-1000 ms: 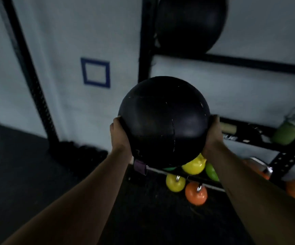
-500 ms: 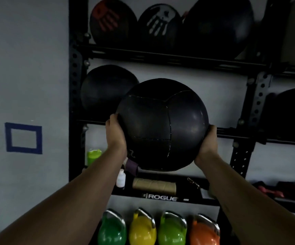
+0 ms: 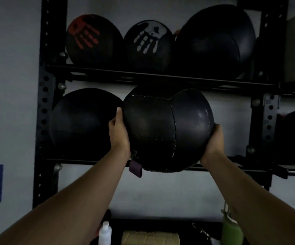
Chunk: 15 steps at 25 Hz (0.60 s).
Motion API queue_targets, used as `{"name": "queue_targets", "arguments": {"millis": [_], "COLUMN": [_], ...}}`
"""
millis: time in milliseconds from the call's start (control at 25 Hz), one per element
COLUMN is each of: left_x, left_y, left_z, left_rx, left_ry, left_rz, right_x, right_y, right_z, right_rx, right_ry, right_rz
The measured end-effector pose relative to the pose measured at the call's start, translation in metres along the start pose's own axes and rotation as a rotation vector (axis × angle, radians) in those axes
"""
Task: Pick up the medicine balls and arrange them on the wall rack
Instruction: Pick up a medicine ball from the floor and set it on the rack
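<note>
While both bare hands clamp it from opposite sides, a black medicine ball (image 3: 167,129) is held at the level of the middle shelf of the wall rack (image 3: 45,106). The left hand (image 3: 119,133) presses flat on the ball's left flank, thumb pointing up; the right hand (image 3: 213,144) cups its lower right side. The ball's surface is dull, scuffed leather-like material divided into panels by stitched seams that meet near its upper centre; pale wear marks run along the right seam. A short purple strap tab (image 3: 135,168) hangs from its lower left. Whether the ball already rests on the shelf rails cannot be told. Just beside it on the left, a plain black ball (image 3: 83,122) sits on the same shelf, close to the left hand. On the shelf above stand three balls: one with a red handprint (image 3: 93,39), one with a white handprint (image 3: 147,44), and a larger plain one (image 3: 215,41). Below, a white bottle (image 3: 105,234) and a green bottle (image 3: 231,230) are visible.
</note>
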<state>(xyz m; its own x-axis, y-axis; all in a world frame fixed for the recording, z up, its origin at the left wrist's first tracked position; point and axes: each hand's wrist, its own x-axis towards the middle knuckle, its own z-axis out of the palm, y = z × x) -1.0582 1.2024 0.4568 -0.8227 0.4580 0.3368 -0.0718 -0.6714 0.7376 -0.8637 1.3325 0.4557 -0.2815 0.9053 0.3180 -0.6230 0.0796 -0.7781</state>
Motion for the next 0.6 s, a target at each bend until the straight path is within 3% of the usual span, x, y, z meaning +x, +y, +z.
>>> {"name": "queue_targets", "arguments": {"millis": [160, 320, 440, 520, 600], "left_x": [0.041, 0.073, 0.082, 0.092, 0.103], "left_y": [-0.023, -0.058, -0.084, -0.101, -0.116], "left_z": [0.023, 0.039, 0.054, 0.064, 0.072], "left_rx": [-0.017, 0.026, 0.153, 0.286, 0.391], "left_ry": [0.002, 0.134, 0.252, 0.139, 0.045], "left_rz": [-0.005, 0.01, 0.175, 0.338, 0.321], "right_x": [0.06, 0.124, 0.161, 0.18, 0.195], "right_y": [0.011, 0.037, 0.065, 0.077, 0.084], "right_z": [0.001, -0.005, -0.018, -0.02, -0.014], "right_rx": [0.026, 0.01, -0.046, -0.134, -0.268], "right_ry": [-0.009, -0.049, -0.032, -0.015, -0.014], "right_rz": [0.026, 0.061, 0.034, -0.067, -0.142]}}
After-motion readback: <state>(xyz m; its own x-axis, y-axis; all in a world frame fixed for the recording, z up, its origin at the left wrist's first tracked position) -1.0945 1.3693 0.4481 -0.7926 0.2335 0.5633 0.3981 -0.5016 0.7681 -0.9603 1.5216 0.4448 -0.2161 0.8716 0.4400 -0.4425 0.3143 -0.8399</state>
